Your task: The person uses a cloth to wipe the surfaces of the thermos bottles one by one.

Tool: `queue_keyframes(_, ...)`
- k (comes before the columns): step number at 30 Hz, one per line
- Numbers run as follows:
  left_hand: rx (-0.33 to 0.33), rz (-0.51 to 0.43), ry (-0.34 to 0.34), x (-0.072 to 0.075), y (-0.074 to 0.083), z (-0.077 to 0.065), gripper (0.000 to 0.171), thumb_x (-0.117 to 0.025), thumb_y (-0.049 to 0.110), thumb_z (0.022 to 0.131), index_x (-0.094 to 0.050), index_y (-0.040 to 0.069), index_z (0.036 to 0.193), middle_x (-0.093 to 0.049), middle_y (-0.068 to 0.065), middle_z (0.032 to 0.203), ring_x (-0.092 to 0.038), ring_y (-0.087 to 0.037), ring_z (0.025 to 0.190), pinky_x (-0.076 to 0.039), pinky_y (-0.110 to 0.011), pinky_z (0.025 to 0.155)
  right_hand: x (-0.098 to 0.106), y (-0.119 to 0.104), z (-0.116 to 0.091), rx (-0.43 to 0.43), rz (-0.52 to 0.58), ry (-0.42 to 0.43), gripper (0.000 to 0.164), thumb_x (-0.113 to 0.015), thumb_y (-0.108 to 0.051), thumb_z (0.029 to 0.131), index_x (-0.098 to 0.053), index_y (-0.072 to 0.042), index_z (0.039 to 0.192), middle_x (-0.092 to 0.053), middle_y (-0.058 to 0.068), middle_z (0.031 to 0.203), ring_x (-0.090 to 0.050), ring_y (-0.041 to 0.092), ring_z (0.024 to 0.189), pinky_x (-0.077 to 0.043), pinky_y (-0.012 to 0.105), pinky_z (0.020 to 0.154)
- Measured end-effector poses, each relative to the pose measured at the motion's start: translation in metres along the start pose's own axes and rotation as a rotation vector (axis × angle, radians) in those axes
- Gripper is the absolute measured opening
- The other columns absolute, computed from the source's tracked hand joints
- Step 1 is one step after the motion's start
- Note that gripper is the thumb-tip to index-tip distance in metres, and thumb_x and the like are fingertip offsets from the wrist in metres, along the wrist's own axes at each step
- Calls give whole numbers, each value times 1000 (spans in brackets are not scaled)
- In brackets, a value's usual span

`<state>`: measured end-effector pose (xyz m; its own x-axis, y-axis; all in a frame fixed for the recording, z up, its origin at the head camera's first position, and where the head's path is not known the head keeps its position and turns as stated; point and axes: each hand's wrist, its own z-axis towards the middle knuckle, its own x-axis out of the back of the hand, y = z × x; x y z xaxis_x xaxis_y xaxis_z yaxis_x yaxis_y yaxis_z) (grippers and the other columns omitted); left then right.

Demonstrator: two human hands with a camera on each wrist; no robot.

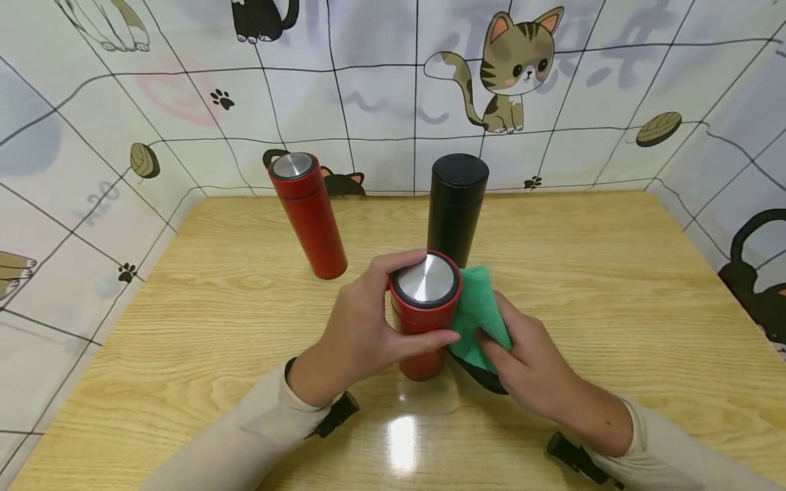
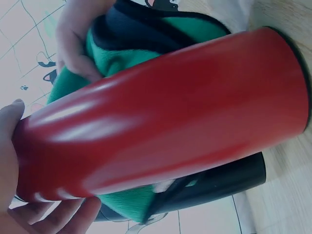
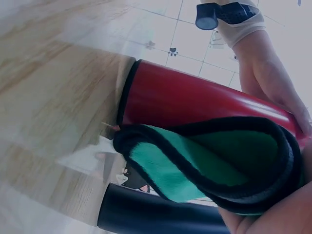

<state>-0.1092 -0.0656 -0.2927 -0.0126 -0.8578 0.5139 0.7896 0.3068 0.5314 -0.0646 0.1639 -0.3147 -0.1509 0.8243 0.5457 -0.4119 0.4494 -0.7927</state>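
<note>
Red flask (image 1: 424, 318), just in front of the black flask (image 1: 456, 215), seems stiff and slippery against the soft green cloth (image 1: 481, 307) pinched in the right hand (image 1: 534, 368), so grip its upper end, where the left hand (image 1: 362, 317) curls its fingers.

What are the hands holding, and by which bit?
The left hand grips the nearer red cylindrical flask around its upper end; the right hand pinches the green black-edged cloth by its right side in the head view.
</note>
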Motion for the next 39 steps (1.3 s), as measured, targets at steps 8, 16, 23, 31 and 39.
queue_keyframes(8,-26,39,33,2,2,3,77,-91,25,70,-53,8,134,-59,-11,122,-65,-18,108,-58,-23,88,0,-1,0,-4,-41,34,55,-50,7,95,-46,-14,146,-67,6,128,-64,6,109,-52,16,93)
queue_keyframes(16,-3,78,7,4,5,3,74,-86,26,71,-52,10,135,-56,-10,120,-63,-15,101,-58,-20,78,2,-1,2,-9,-30,-17,53,-50,5,97,-46,-16,145,-66,4,128,-65,8,108,-55,22,92)
queue_keyframes(23,-30,120,-57,12,9,6,73,-83,27,73,-51,9,136,-62,-6,121,-63,-13,106,-57,-21,83,2,-1,-1,15,-23,17,56,-51,7,95,-46,-14,146,-67,5,127,-65,5,106,-56,21,90)
queue_keyframes(31,-8,97,-103,17,10,7,68,-80,25,76,-54,17,139,-59,-5,130,-65,-13,108,-57,-24,87,3,0,0,-11,-26,-17,54,-50,4,97,-45,-16,147,-65,4,131,-64,6,110,-54,21,93)
queue_keyframes(39,41,121,-139,23,13,8,68,-80,29,77,-54,24,140,-56,-4,123,-58,-14,112,-55,-28,84,2,1,0,43,-20,24,56,-51,9,94,-46,-14,146,-67,6,126,-65,5,106,-54,19,90)
